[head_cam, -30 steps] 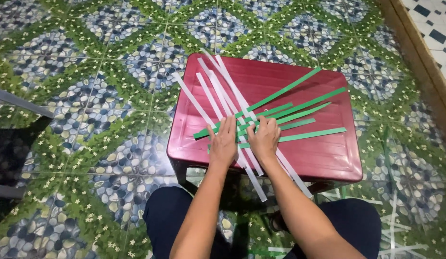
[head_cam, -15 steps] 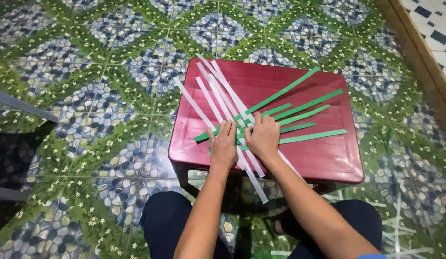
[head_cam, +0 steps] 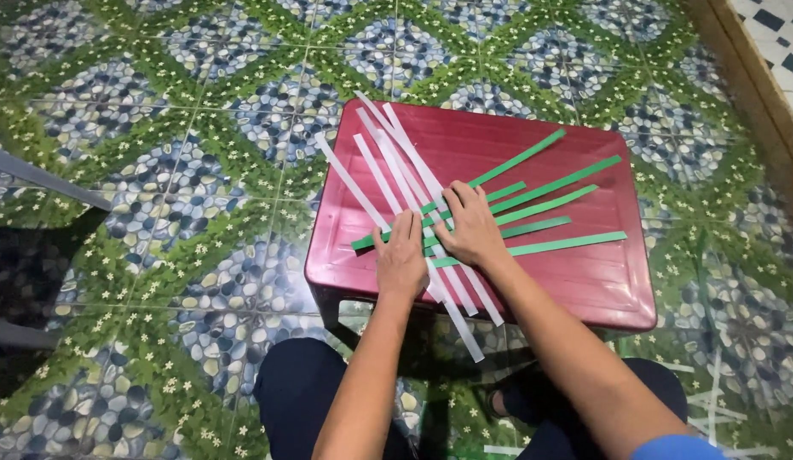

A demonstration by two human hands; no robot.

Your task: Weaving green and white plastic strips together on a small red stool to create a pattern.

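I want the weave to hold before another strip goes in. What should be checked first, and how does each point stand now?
1. Left hand pressing the white strips: ok.
2. Right hand flat on the crossing of the green strips: ok.
3. Stool top carries the weave: ok.
4. White strip ends kept on the stool: not ok, the near ends overhang the front edge.
5. Over-under order beneath the hands: cannot tell, hidden.

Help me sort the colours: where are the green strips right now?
In the head view, the green strips fan out to the right across the red stool, crossing the white strips under the left hand and right hand.
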